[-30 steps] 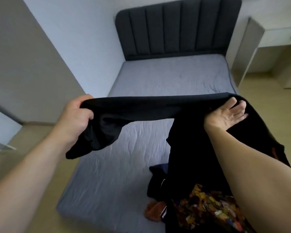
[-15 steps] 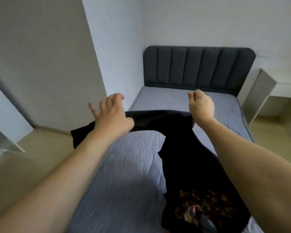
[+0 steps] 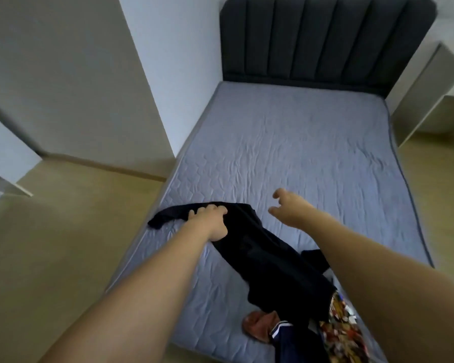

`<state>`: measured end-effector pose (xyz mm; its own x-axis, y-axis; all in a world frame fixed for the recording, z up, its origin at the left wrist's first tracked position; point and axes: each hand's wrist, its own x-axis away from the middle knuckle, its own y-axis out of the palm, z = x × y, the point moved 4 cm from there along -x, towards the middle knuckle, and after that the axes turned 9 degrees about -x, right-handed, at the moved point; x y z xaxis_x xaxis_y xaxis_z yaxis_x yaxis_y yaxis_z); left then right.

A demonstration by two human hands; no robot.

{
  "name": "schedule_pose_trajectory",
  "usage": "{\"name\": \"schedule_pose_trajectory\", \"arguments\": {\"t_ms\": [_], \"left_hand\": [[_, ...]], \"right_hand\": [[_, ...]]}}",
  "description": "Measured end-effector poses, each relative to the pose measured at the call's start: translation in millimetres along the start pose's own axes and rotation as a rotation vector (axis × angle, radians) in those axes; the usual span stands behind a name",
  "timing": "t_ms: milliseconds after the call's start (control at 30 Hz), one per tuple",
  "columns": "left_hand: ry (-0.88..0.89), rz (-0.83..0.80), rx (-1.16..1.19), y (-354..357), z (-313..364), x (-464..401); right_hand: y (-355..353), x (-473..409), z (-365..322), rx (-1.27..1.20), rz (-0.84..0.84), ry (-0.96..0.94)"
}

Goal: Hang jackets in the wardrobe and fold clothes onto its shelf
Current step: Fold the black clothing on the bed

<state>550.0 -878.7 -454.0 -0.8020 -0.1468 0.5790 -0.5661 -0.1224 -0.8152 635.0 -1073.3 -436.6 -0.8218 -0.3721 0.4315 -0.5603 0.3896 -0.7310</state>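
Here the black garment [image 3: 268, 260] lies spread on the grey mattress [image 3: 299, 158], near its foot end. The left hand [image 3: 210, 221] grips its upper part with curled fingers. The right hand [image 3: 291, 208] hovers just beside, fingers loosely bent, holding nothing. A patterned cloth [image 3: 344, 328] lies at the near edge.
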Motion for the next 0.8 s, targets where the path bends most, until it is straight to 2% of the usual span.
{"name": "schedule_pose_trajectory", "arguments": {"t_ms": [67, 133, 233, 367, 500, 600, 700, 800], "left_hand": [[0.058, -0.007, -0.015, 27, 1, -38], [0.106, -0.085, -0.029, 71, -2, -85], [0.175, -0.212, -0.143, 159, -7, -169], [0.263, -0.247, -0.301, 276, -8, -274], [0.293, -0.167, -0.444, 365, -5, -345], [0.283, 0.027, -0.511, 394, -2, -378], [0.344, 0.161, -0.396, 392, 5, -395], [0.272, 0.178, 0.022, 363, 2, -389]], "right_hand": [[44, -20, 36, 0.014, -0.099, 0.071], [94, -43, 72, 0.049, -0.174, 0.133], [186, -83, 127, 0.145, -0.287, 0.218], [307, -134, 190, 0.300, -0.361, 0.289], [385, -164, 238, 0.521, -0.379, 0.403], [410, -179, 261, 0.591, -0.280, 0.419], [416, -185, 273, 0.655, -0.200, 0.375], [405, -183, 271, 0.631, -0.125, 0.299]]}}
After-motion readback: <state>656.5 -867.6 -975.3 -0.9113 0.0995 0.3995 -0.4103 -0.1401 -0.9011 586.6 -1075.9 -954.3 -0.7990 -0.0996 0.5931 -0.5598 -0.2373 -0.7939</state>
